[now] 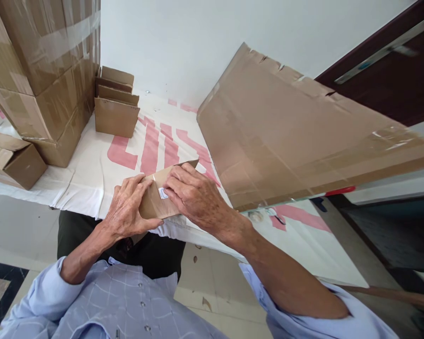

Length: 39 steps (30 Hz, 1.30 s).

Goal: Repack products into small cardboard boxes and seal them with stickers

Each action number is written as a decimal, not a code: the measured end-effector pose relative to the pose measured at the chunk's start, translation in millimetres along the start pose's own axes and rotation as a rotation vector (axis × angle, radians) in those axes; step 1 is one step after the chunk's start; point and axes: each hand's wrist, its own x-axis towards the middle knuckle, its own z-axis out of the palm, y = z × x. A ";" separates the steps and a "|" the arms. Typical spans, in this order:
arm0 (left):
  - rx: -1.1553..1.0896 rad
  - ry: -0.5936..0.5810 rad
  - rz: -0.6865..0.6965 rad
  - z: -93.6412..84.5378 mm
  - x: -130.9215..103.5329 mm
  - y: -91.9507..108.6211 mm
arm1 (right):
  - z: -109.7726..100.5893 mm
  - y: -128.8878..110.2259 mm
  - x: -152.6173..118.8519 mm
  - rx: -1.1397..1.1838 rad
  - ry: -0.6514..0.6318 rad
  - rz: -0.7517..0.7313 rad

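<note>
Here a small flat cardboard piece (pixel 162 193), matte brown with a taped edge and a white label, sits between both hands at the near edge of the white printed cloth (pixel 92 174). The left hand (pixel 129 209) cups its left end, fingers curled over. The right hand (pixel 194 195) presses flat on top, gripping. A large taped cardboard sheet (pixel 286 132) leans just right of the right hand.

Your left hand (pixel 127 209) and right hand (pixel 194 195) press on a small box (pixel 154 202) of matt brown cardboard, with a strip of glossy clear tape along its edge and a small white paper label. The table cover (pixel 92 169) looks like smooth white sheet printed in red. The large cardboard sheet (pixel 286 132) carries shiny tape and torn, rough edges.
</note>
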 end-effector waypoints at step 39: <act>0.099 0.180 0.005 -40.9 9.0 -53.0 | 122.2 130.6 -228.0 0.650 0.321 1.228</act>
